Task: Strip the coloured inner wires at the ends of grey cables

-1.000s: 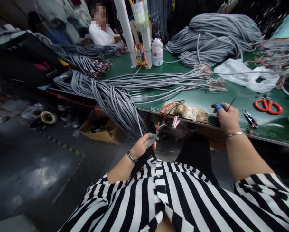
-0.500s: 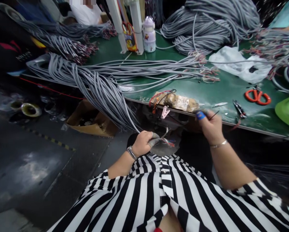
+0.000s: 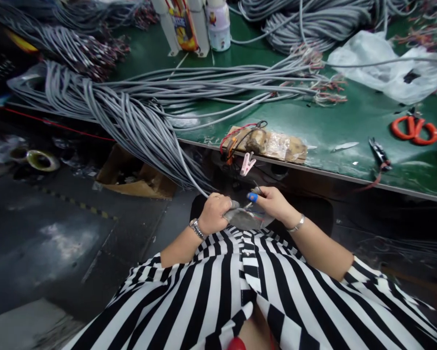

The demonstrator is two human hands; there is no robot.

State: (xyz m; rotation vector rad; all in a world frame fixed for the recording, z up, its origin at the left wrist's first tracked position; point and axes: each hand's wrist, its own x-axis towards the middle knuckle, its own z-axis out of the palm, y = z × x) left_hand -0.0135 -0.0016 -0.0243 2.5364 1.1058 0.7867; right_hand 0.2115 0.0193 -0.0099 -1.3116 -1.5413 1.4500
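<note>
My left hand [image 3: 214, 214], with grey covers on the fingers, is closed around the end of a grey cable [image 3: 190, 171]. Past its fingertips, the cable's thin coloured wires show only in part. Close by on the right, my right hand [image 3: 275, 203] pinches a thin dark piece whose kind I cannot make out. Blue tape wraps its thumb, which is at the bared wire end. The held cable runs up to a thick bundle of grey cables [image 3: 131, 129] hanging over the table edge.
On the green table [image 3: 335, 124] lie a taped wooden block [image 3: 277, 145], a pink clip [image 3: 247, 164], red-handled scissors [image 3: 414, 130], small cutters [image 3: 379, 153] and a plastic bag [image 3: 390, 65]. A bottle [image 3: 218, 29] stands behind. An open cardboard box [image 3: 136, 172] sits below left.
My right hand has moved left and down from the table edge beside the wooden block to the wire end at my left hand. My left hand keeps its hold. The view has tilted down.
</note>
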